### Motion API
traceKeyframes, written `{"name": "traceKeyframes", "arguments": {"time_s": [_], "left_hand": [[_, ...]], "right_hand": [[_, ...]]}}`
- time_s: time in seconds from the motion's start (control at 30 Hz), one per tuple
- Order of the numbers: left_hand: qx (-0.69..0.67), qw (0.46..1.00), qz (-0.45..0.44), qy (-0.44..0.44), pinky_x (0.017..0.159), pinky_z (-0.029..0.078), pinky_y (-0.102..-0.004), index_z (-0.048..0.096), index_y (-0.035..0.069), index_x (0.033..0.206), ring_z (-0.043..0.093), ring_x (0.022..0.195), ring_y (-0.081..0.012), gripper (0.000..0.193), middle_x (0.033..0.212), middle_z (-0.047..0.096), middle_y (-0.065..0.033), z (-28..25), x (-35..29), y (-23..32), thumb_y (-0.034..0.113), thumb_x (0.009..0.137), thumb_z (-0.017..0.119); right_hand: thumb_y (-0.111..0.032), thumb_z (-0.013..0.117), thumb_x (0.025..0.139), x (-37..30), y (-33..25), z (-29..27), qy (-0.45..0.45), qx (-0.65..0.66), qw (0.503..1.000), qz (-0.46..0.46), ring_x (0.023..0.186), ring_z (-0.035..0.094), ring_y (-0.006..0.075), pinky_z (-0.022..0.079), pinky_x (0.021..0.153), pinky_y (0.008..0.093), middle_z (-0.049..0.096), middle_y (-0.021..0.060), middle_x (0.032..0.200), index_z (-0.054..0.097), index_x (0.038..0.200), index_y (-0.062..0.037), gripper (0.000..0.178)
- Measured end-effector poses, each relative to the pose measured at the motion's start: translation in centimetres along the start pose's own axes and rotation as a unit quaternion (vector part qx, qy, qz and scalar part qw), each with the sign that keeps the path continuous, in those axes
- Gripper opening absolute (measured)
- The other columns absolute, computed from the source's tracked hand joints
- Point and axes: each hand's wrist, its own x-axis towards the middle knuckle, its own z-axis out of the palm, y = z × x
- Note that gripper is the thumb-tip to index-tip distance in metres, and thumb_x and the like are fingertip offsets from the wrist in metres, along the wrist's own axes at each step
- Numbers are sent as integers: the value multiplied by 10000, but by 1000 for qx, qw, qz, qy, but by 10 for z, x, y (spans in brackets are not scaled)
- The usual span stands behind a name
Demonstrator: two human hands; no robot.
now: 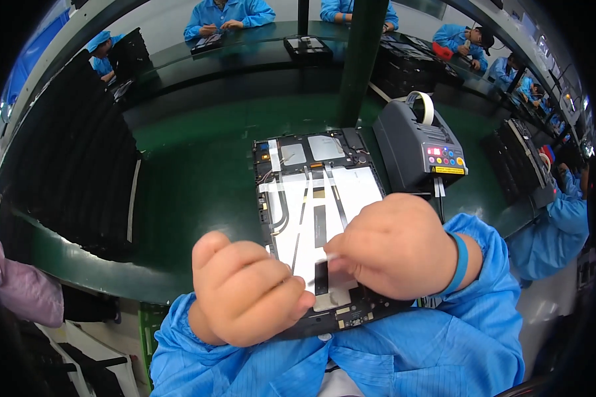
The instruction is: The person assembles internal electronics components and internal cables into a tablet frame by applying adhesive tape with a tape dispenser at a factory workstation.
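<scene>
An opened tablet (362,187) lies on the green bench in front of me, its inside facing up. White battery panels, dark flat cables, a circuit board at the far end and pale tape strips show in it. My right hand (397,248), with a blue wristband, is over the tablet's near right part. Its thumb and finger pinch a small translucent strip of tape (341,263). My left hand (248,288) is curled closed above the tablet's near left corner. What its fingers hold, if anything, is hidden.
A grey tape dispenser (410,145) with a white roll stands right of the tablet. Tall stacks of black panels (73,152) rise at left. A dark green post (362,66) stands behind. More stacked devices (513,159) are at right. Several people in blue work around the benches.
</scene>
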Motion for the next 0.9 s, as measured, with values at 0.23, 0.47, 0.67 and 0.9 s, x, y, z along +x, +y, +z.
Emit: {"name": "traceKeyframes", "arguments": {"time_s": [0.23,0.47,0.67,0.9], "left_hand": [[9,997,-45,-59,585,333,-332,620,111,787,537,620,-166,236,734,583,18,5,19,11,297,717,748],[8,996,-29,-86,586,335,-338,612,97,753,534,613,-180,229,727,583,5,16,52,6,250,681,767],[-83,986,-114,-90,619,443,-299,636,-24,1013,546,635,-251,321,716,584,-81,56,77,-29,83,716,696],[-90,936,-97,-325,898,409,-363,633,49,1078,485,1067,-316,331,1147,512,-156,95,97,-67,76,748,657]], "right_hand": [[-208,736,676,-13,3,1,4,51,999,-7,569,584,193,413,489,302,590,18,686,644,929,-69,303],[-206,705,727,-30,18,-8,161,129,977,56,724,641,205,469,552,271,658,75,948,627,995,-67,312],[-87,654,744,-40,53,-13,237,41,969,61,647,599,264,447,527,308,611,80,762,612,811,-52,87],[-62,531,903,-39,108,-8,211,333,872,290,761,572,99,478,687,230,583,61,969,517,1062,-12,168]]}}
